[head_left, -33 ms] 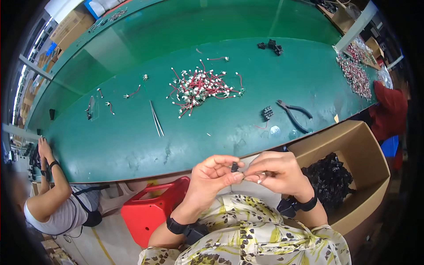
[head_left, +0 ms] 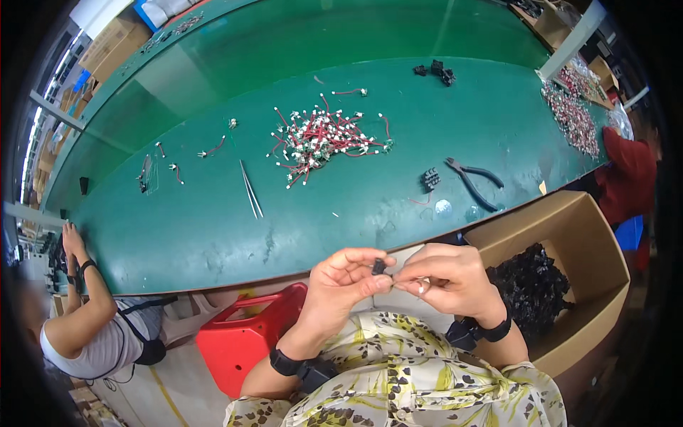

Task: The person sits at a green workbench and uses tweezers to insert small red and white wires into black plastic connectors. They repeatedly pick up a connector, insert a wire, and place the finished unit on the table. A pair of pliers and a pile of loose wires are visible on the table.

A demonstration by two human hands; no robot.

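Note:
Just in front of my body, near the bench edge, my two hands work close together. Between its thumb and fingers my left hand [head_left: 334, 285] pinches a small black plastic housing [head_left: 378, 267]. My right hand [head_left: 455, 277] is closed in a pinch beside it, on a thin lead with a small white end [head_left: 421, 289]; most of the lead is hidden by the fingers. On the green bench [head_left: 320, 220] beyond lies a pile of red wire leads with white connectors [head_left: 324, 142]. Tweezers [head_left: 250, 189] lie to the left of that pile.
Dark-handled cutters [head_left: 475, 183] lie beside a black block-like part [head_left: 430, 180]. Right of me stands a cardboard box [head_left: 601, 285] with black parts [head_left: 530, 292]. A red stool [head_left: 231, 356] is at lower left. Another person [head_left: 92, 327] works at far left; a red sleeve [head_left: 626, 174] shows at right.

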